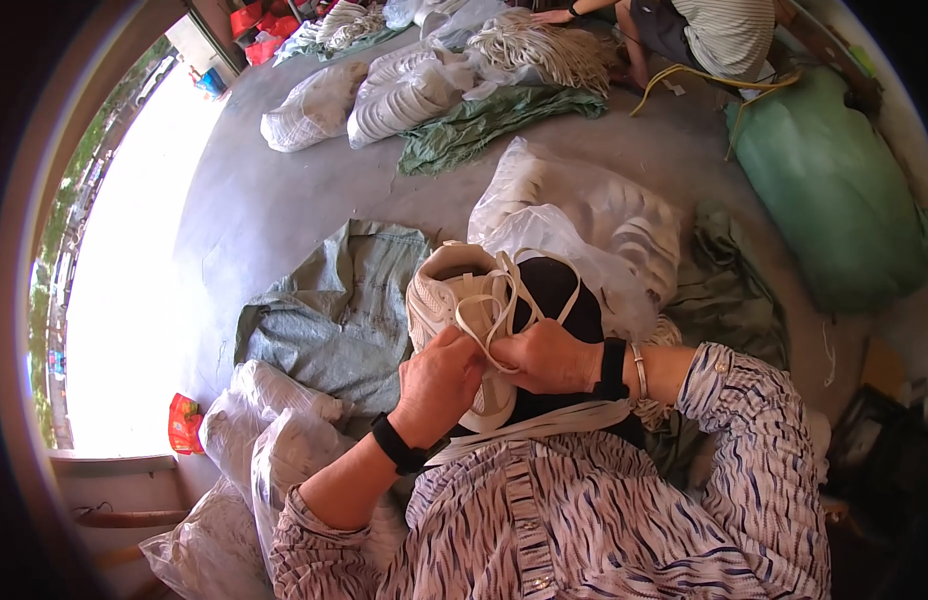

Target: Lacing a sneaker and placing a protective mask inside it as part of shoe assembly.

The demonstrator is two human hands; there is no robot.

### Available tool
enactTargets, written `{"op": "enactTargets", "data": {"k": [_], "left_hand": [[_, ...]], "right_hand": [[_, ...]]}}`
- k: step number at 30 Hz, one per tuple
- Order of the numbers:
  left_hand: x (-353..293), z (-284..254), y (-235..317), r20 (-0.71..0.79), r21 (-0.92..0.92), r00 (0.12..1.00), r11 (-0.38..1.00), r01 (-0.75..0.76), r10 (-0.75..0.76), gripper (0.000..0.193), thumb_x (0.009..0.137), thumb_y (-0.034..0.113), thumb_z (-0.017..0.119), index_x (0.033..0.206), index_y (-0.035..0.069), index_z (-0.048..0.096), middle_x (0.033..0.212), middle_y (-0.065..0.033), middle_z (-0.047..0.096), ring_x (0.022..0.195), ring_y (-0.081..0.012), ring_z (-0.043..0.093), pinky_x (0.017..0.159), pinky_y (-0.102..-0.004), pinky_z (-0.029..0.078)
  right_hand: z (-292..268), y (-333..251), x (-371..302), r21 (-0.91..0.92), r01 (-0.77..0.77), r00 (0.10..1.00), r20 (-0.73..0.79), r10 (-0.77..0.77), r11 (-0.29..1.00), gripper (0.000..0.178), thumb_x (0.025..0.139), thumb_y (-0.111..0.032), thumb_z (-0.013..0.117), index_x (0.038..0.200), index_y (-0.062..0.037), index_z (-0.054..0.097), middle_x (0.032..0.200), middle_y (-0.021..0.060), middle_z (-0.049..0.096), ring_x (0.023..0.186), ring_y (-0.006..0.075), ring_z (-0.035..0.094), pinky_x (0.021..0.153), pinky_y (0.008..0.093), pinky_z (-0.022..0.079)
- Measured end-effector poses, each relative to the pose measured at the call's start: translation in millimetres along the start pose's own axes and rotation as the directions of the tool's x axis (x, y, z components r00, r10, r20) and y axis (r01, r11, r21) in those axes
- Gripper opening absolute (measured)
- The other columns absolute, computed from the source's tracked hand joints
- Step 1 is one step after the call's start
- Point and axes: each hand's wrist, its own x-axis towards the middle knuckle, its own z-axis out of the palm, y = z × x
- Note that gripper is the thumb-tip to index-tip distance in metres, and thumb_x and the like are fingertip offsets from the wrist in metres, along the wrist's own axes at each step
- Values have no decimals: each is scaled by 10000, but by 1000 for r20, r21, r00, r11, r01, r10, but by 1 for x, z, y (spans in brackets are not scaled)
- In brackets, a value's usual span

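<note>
A cream sneaker [431, 303] rests on my dark-clad lap, its opening turned away from me. Its pale shoelace [511, 290] stands up in loops over the tongue. My left hand [439, 385] is closed on the lace, with thumb and fingers pinched together above the toe end. From the other side my right hand [549, 358] pinches the lace too, and the two hands nearly touch. The exact crossing of the lace between my fingers is hidden. A bundle of loose pale laces [554, 420] lies across my lap below the shoe.
Ahead sits a clear plastic bag [624, 215] of pale shoes. A green woven sack [334, 300] spreads at the left, near more filled plastic bags [284, 440]. A large full green sack [824, 190] stands at the right. Another person [724, 35] sits at the far right.
</note>
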Motion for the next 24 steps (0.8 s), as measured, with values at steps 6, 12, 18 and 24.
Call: {"op": "enactTargets", "data": {"k": [6, 12, 18, 24], "left_hand": [[7, -2, 10, 76, 146, 996, 987, -62, 52, 104, 793, 102, 597, 896, 108, 593, 898, -77, 555, 867, -284, 601, 687, -414, 491], [9, 11, 6, 87, 471, 936, 813, -341, 342, 115, 747, 158, 658, 798, 107, 568, 773, -31, 497, 670, -210, 593, 587, -332, 505], [4, 18, -4, -20, 433, 909, 823, -369, 417, 124, 712, 125, 669, 743, 106, 551, 727, -20, 486, 635, -199, 577, 556, -321, 497], [-8, 19, -24, -225, 248, 859, 880, -406, 460, 123, 696, 109, 673, 801, 122, 610, 733, -9, 537, 604, -187, 581, 539, -302, 469]], "right_hand": [[-9, -2, -10, 409, -275, 949, -31, 314, 870, 133, 865, -165, 585, 847, -35, 560, 587, 64, 564, 482, 177, 558, 458, 294, 453], [-44, 11, -12, 760, -598, 662, 288, 692, 256, 150, 892, -171, 570, 863, -36, 629, 554, -22, 524, 421, 36, 416, 380, 185, 311], [-28, 5, -16, 621, -504, 840, 190, 508, 601, 156, 869, -169, 613, 855, -14, 614, 611, 34, 558, 538, 71, 495, 514, 228, 393], [-13, -6, -3, 330, -299, 953, 60, 296, 895, 161, 828, -197, 639, 872, -58, 570, 729, 110, 615, 699, 322, 618, 590, 352, 483]]}}
